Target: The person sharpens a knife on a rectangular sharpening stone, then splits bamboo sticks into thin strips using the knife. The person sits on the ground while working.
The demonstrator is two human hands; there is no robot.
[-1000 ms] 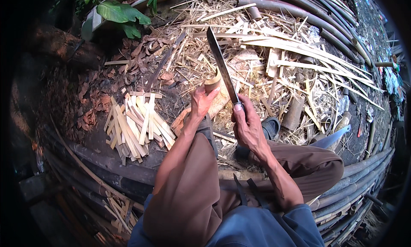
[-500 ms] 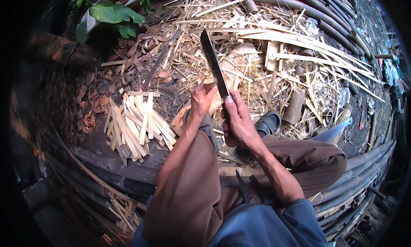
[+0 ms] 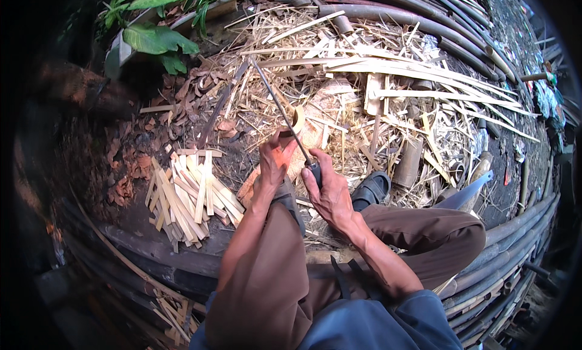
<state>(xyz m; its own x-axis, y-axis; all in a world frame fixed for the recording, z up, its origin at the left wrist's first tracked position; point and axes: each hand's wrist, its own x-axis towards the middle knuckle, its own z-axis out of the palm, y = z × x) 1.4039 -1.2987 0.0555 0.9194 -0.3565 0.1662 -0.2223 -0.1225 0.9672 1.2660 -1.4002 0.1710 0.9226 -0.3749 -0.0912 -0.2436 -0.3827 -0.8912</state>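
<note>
Left hand [image 3: 276, 159] grasps a bamboo piece [image 3: 298, 118]; right hand [image 3: 331, 195] is clenched round a knife handle [image 3: 314, 172]. The blade [image 3: 279, 103] overlaps the piece in view; contact unclear.

Left hand: curled in a grip [image 3: 276, 159] just left of the frame's centre, knuckles up, thumb at its right side.
Right hand: wrapped in a firm grip [image 3: 330, 195] right of centre, thumb pointing upward.
Left forearm: bare [image 3: 245, 232], rising steeply from lower centre-left.
Right forearm: bare [image 3: 383, 253], slanting up and leftward from the lower right.
Spacing: hands near each other, apart.
</note>
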